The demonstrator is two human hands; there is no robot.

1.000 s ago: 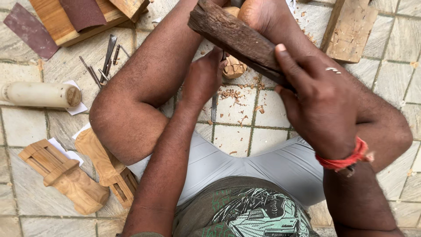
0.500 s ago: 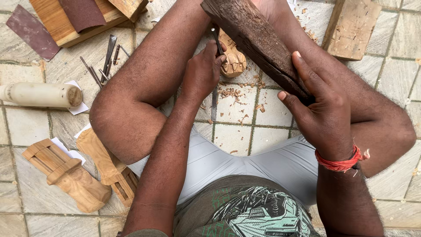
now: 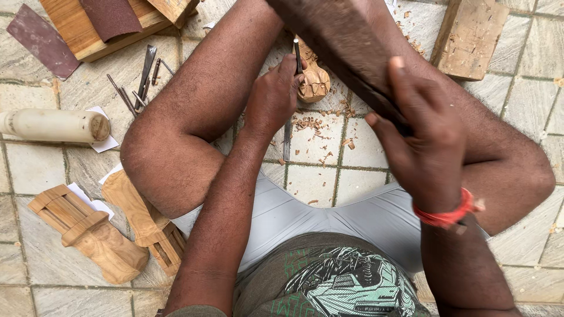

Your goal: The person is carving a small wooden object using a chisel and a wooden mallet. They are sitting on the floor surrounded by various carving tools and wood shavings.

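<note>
Left hand (image 3: 273, 97): grip closed around a chisel (image 3: 297, 56), tip set against a small wooden carving (image 3: 314, 82) on the tiled floor (image 3: 311, 176), at 12 o'clock between the legs. Right hand (image 3: 426, 149): grip closed on a dark wooden mallet (image 3: 335, 41), raised at 1 o'clock. Wood shavings (image 3: 311, 124) just below the carving. Spare chisels (image 3: 138, 82) at 10 o'clock.

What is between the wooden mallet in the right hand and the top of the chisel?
Nothing visible. The right hand holds the dark wooden mallet raised above the chisel, which the left hand holds against the small carving.
</note>
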